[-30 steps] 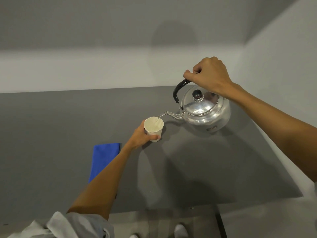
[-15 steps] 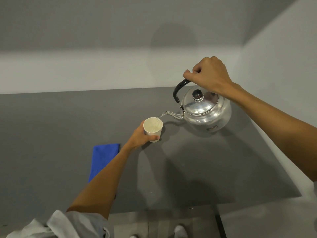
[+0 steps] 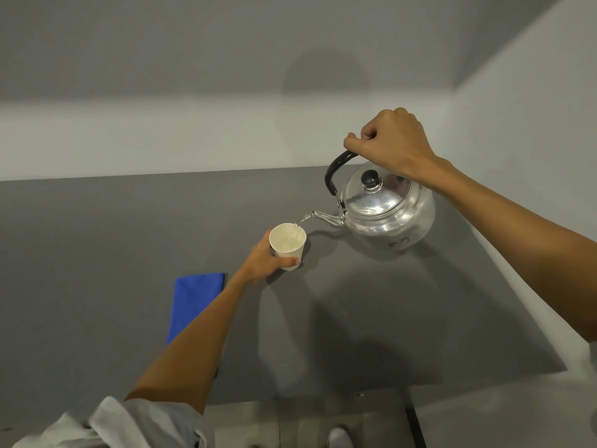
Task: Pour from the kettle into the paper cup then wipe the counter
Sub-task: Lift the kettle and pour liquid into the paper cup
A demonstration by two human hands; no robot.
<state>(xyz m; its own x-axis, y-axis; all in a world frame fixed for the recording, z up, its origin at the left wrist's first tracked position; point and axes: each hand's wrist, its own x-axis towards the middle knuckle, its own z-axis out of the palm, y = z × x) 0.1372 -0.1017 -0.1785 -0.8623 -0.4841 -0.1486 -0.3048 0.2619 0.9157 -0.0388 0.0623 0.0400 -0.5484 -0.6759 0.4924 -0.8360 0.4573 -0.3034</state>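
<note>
Tilting the shiny steel kettle (image 3: 386, 210) by its black handle, right hand (image 3: 392, 142) fisted around it, spout just above the left hand (image 3: 263, 258) wrapped around the white paper cup (image 3: 287, 245) to steady it on the grey counter (image 3: 97, 253); folded blue cloth (image 3: 193, 302) waiting beside that forearm

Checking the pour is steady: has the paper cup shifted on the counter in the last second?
No. The paper cup sits at the same spot relative to the blue cloth and the counter's back edge, held by the left hand.
</note>
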